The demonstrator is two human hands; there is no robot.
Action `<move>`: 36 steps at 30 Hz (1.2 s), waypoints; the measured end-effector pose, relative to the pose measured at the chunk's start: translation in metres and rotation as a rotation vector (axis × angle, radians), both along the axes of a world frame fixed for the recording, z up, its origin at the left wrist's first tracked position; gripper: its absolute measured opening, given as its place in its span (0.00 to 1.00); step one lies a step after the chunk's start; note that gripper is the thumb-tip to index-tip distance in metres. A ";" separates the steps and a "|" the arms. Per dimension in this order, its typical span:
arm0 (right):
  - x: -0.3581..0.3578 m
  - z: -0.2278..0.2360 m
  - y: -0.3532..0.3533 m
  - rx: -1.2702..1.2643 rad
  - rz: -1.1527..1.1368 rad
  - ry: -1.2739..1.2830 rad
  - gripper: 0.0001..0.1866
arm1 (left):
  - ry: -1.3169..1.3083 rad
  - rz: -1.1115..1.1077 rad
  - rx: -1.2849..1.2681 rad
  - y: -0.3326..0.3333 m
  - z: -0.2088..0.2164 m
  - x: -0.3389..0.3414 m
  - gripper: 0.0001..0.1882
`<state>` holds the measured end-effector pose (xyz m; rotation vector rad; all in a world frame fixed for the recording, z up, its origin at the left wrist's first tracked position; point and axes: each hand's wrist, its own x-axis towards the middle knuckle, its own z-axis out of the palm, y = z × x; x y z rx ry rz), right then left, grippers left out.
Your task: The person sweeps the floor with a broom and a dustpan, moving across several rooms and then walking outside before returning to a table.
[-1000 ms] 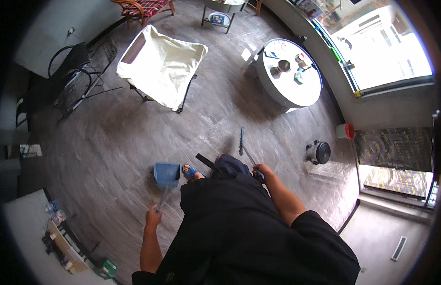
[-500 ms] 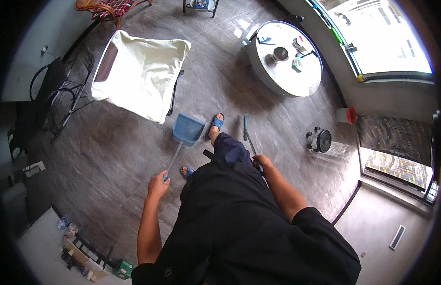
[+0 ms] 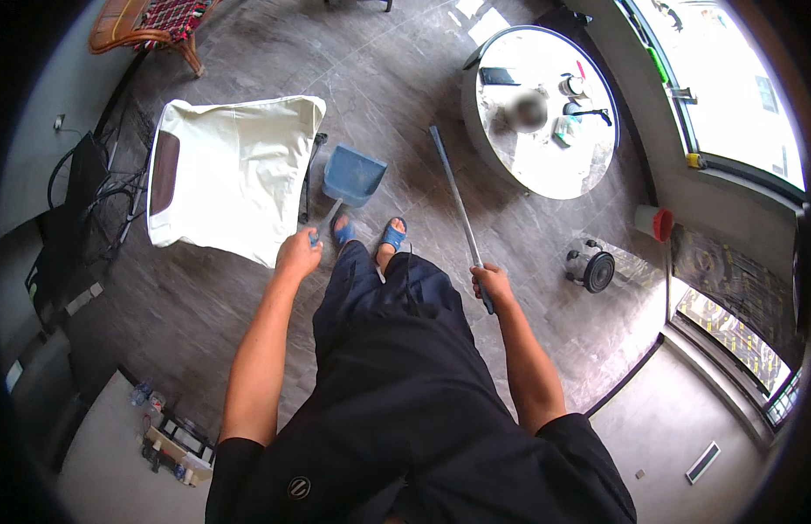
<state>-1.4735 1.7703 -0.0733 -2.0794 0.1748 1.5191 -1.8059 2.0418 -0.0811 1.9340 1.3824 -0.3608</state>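
My left hand (image 3: 299,253) is closed around the grip of a long-handled blue dustpan (image 3: 355,175). The pan lies ahead of my feet, just right of the white cloth-covered folding chair (image 3: 240,166). In my right hand (image 3: 493,285) is the grey handle of a broom (image 3: 458,205), fingers wrapped near its upper end. It slants forward and left, and its narrow blue-grey far end reaches toward the round table. Part of the dustpan's handle is hidden by my left hand.
A round white table (image 3: 545,170) with a blurred bowl and small items stands ahead right. A black-and-silver round device (image 3: 591,265) and a red-rimmed bucket (image 3: 654,223) sit at right. A rattan chair (image 3: 130,33) is far left, dark folded chairs (image 3: 89,179) nearer left.
I have stepped forward, and both feet now show side by side. The dustpan has moved forward beside the white chair. The broom has swung forward, its far end nearer the table.
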 end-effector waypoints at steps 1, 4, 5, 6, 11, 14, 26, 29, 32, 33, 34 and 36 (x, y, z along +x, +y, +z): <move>0.006 0.000 0.014 0.001 0.010 -0.008 0.07 | 0.006 -0.010 0.004 0.019 -0.001 0.017 0.19; 0.019 0.011 0.068 0.035 0.046 -0.016 0.07 | 0.005 -0.046 0.005 0.073 -0.015 0.054 0.19; 0.027 0.014 0.089 0.059 0.052 -0.031 0.07 | 0.019 -0.057 -0.004 0.090 -0.020 0.065 0.19; 0.030 0.012 0.104 0.065 0.036 -0.038 0.07 | 0.033 -0.067 -0.012 0.107 -0.025 0.077 0.19; 0.057 0.022 0.186 0.138 0.082 -0.113 0.08 | 0.100 -0.062 -0.090 0.172 -0.043 0.129 0.20; 0.097 0.021 0.252 0.211 0.040 -0.121 0.08 | 0.147 -0.020 -0.127 0.201 -0.048 0.157 0.21; 0.407 -0.179 0.535 0.142 0.292 -0.383 0.19 | 0.342 0.087 -0.271 0.247 -0.074 0.259 0.24; 0.408 -0.186 0.563 0.104 0.299 -0.181 0.08 | 0.378 0.115 -0.279 0.251 -0.075 0.259 0.25; 0.374 -0.195 0.519 0.041 0.434 -0.225 0.13 | 0.402 0.133 -0.287 0.262 -0.075 0.270 0.24; 0.349 -0.181 0.504 0.038 0.506 -0.215 0.17 | 0.396 0.146 -0.281 0.261 -0.075 0.270 0.24; 0.329 -0.167 0.490 0.038 0.571 -0.209 0.22 | 0.397 0.159 -0.277 0.258 -0.076 0.268 0.24; 0.296 -0.158 0.455 0.052 0.594 -0.161 0.27 | 0.384 0.163 -0.254 0.258 -0.083 0.269 0.24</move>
